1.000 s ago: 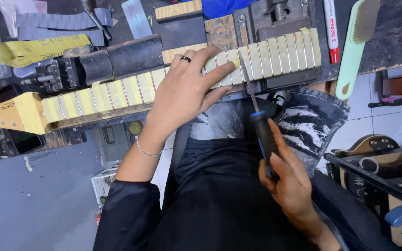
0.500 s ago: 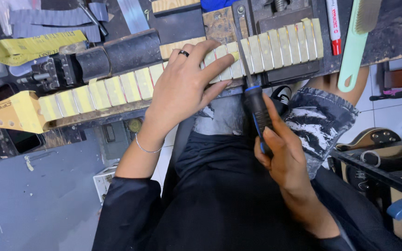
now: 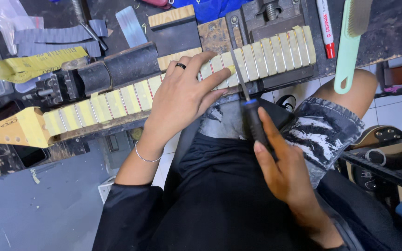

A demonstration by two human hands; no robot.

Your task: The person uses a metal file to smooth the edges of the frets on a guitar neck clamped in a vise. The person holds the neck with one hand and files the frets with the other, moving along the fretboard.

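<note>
Guitar neck [image 3: 117, 100], frets masked with tape, is pressed flat on the worktop [image 3: 396, 32] by the left hand [image 3: 182, 95]; a file [image 3: 250, 111] is gripped by the right hand [image 3: 284, 172] at one fret; progress cannot be judged.

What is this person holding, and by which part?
The right hand grips a file by its dark handle, blade on the taped guitar neck. The left hand lies flat on the neck, grasping nothing.

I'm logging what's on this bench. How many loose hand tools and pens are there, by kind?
File, in the right hand: 1
Green brush: 1
Red-capped marker: 1
Total: 3
The left hand rests on the taped guitar neck.
</note>
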